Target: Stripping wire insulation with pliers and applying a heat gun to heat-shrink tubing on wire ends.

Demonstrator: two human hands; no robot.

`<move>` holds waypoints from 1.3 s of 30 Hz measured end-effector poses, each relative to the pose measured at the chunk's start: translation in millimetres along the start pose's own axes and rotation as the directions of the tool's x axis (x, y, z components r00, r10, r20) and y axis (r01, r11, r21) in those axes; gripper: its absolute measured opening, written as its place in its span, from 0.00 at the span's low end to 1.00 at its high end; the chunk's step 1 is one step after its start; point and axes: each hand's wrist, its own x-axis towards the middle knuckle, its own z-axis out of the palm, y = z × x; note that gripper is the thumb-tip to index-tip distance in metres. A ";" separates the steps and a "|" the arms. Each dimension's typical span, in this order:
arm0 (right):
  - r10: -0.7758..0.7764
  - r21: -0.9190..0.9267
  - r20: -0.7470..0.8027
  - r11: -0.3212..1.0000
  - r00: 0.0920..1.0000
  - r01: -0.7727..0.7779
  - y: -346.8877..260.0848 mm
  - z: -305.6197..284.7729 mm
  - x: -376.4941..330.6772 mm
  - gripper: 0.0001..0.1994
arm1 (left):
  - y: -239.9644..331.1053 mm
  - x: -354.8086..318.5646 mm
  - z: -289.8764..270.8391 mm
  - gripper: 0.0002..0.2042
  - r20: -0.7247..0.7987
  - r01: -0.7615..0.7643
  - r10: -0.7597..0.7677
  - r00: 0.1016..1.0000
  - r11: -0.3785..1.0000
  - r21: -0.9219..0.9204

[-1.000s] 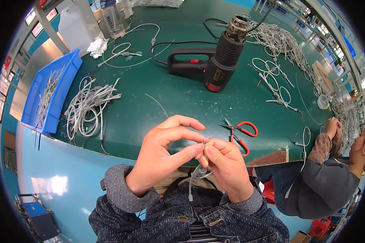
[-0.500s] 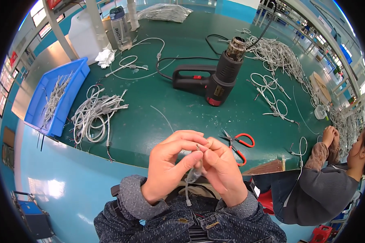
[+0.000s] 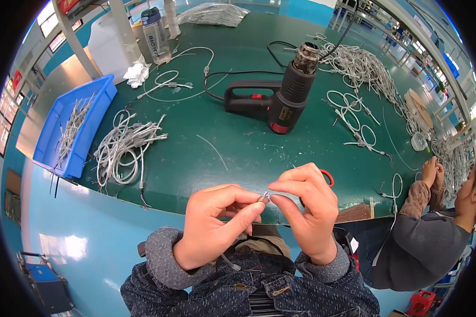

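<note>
My left hand (image 3: pixel 214 224) and my right hand (image 3: pixel 307 208) meet over the near edge of the green table (image 3: pixel 248 153). Both pinch the tip of a thin white cable (image 3: pixel 263 198) between thumb and fingers. The cable's loose end (image 3: pixel 230 262) hangs down below my left palm toward my lap. Red-handled scissors (image 3: pixel 327 177) lie on the table just behind my right hand, mostly hidden by it.
A black heat gun (image 3: pixel 280 100) lies mid-table. A bundle of white cables (image 3: pixel 127 145) sits at the left beside a blue bin (image 3: pixel 71 129) of parts. More cable piles (image 3: pixel 362 68) lie at the right. A seated person (image 3: pixel 433 232) works at the right edge.
My hands have drifted slightly right and closer to the table edge, still pinching the cable tip. The view tilted, bringing more of the table's far side into sight.
</note>
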 end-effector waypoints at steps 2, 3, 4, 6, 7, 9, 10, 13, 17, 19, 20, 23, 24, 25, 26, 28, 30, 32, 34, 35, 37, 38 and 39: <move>-0.002 -0.006 0.004 1.000 1.000 0.002 0.7 0.1 -0.2 0.11 | 1.0 0.2 0.8 0.04 -0.012 0.047 -0.048 0.999 0.997 -0.060; -0.003 -0.006 0.013 1.000 1.000 0.003 0.3 -0.2 -0.3 0.11 | 0.7 0.2 1.1 0.04 -0.017 0.071 -0.073 0.997 0.993 -0.091; -0.006 -0.006 0.021 1.000 1.000 0.006 0.0 -0.6 0.3 0.11 | 0.1 0.8 0.9 0.04 -0.015 0.073 -0.075 0.997 0.993 -0.091; -0.005 -0.007 0.029 1.000 1.000 0.006 1.1 -0.3 0.2 0.11 | -1.8 1.7 0.2 0.04 -0.005 0.105 -0.106 0.994 0.987 -0.123; -0.014 -0.015 0.025 1.000 1.000 0.014 2.3 0.3 -0.2 0.11 | -2.7 2.0 -0.2 0.04 -0.001 0.121 -0.122 0.993 0.983 -0.138; -0.030 -0.032 0.016 0.999 0.999 0.030 4.2 1.2 -1.2 0.11 | -4.1 2.7 -0.6 0.04 0.004 0.127 -0.127 0.992 0.982 -0.141; -0.027 -0.033 0.016 0.999 1.000 0.028 4.7 1.5 -1.5 0.11 | -4.7 3.0 -0.6 0.04 0.008 0.130 -0.130 0.991 0.981 -0.144; -0.068 -0.062 -0.022 0.996 0.997 0.066 5.5 3.3 -1.6 0.11 | -5.8 3.7 -0.6 0.04 0.020 0.153 -0.152 0.988 0.974 -0.168; -0.138 -0.084 -0.061 0.988 0.989 0.133 7.1 7.5 -0.7 0.10 | -8.3 3.8 -3.1 0.04 0.045 0.194 -0.189 0.981 0.959 -0.207; -0.143 -0.092 -0.057 0.986 0.988 0.138 6.9 7.7 -0.5 0.10 | -11.0 3.9 -5.0 0.06 0.074 0.208 -0.196 0.978 0.956 -0.208; -0.149 -0.101 -0.054 0.985 0.987 0.143 6.7 7.9 -0.4 0.10 | -11.6 3.9 -5.6 0.06 0.073 0.209 -0.197 0.978 0.956 -0.208; -0.137 -0.104 -0.049 0.986 0.989 0.131 6.4 8.5 -1.2 0.10 | -12.5 4.5 -6.5 0.07 0.090 0.237 -0.223 0.971 0.950 -0.205; -0.118 -0.098 -0.048 0.989 0.992 0.113 6.6 8.7 -1.7 0.10 | -12.1 5.3 -6.6 0.07 0.090 0.238 -0.224 0.970 0.949 -0.206; -0.100 -0.093 -0.046 0.991 0.994 0.095 6.6 8.7 -2.3 0.10 | -10.8 6.4 -6.7 0.06 0.091 0.246 -0.233 0.968 0.952 -0.179; -0.098 -0.094 -0.046 0.991 0.994 0.094 6.2 8.1 -2.7 0.10 | -9.4 7.4 -6.8 0.06 0.091 0.254 -0.243 0.966 0.955 -0.153; -0.033 -0.089 -0.022 0.996 0.999 0.031 4.2 5.3 -3.5 0.10 | -8.4 7.4 -6.3 0.06 0.093 0.263 -0.253 0.963 0.956 -0.127; -0.003 -0.086 -0.009 0.996 1.000 0.002 4.7 3.7 -3.5 0.10 | -7.9 6.9 -5.8 0.07 0.093 0.302 -0.290 0.952 0.942 -0.150; 0.046 -0.044 -0.002 0.998 0.999 -0.046 6.4 2.5 -3.9 0.08 | -8.2 6.7 -6.2 0.07 0.092 0.321 -0.309 0.946 0.933 -0.163; 0.071 -0.024 0.003 0.997 0.997 -0.071 7.3 1.8 -4.3 0.08 | -9.2 7.4 -7.3 0.08 0.093 0.341 -0.329 0.940 0.921 -0.186; 0.091 -0.009 0.002 0.996 0.996 -0.091 7.5 1.6 -4.5 0.07 | -9.8 7.9 -7.7 0.08 0.094 0.352 -0.340 0.936 0.915 -0.198; 0.132 0.021 0.001 0.991 0.991 -0.132 8.3 1.2 -5.1 0.07 | -11.5 8.8 -8.3 0.08 0.091 0.353 -0.341 0.936 0.913 -0.203; 0.133 0.022 0.002 0.991 0.991 -0.133 8.7 1.0 -5.2 0.07 | -12.8 9.2 -8.6 0.08 0.088 0.353 -0.342 0.936 0.912 -0.208; 0.169 0.021 -0.016 0.985 0.986 -0.169 8.9 0.2 -5.3 0.07 | -13.9 9.5 -8.5 0.08 0.087 0.354 -0.343 0.935 0.911 -0.214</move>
